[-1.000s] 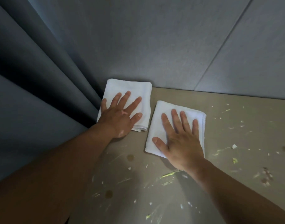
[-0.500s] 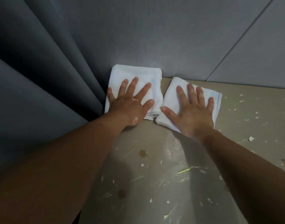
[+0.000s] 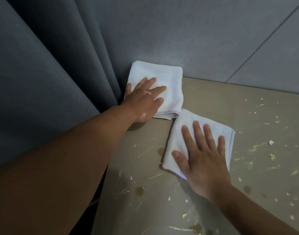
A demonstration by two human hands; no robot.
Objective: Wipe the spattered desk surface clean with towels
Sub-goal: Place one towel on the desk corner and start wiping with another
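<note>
pressing flat with straight, spread fingers, the left hand (image 3: 145, 99) pins a folded white towel (image 3: 164, 73) into the far corner of the tan desk (image 3: 230, 102) at upper centre of the frame, and the right hand (image 3: 204, 160) lies flat on a second folded towel (image 3: 184, 121) just below and right of it. most of that desk looks unwiped: pale flecks (image 3: 120, 173), yellowish streaks (image 3: 177, 228) and brown drops (image 3: 139, 190) cover the lower and right frame.

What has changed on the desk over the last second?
The right hand, pressing flat, pushed the right towel to the back wall, then drew it back toward the person. The left hand stayed pressed on the left towel in the corner by the curtain.
</note>
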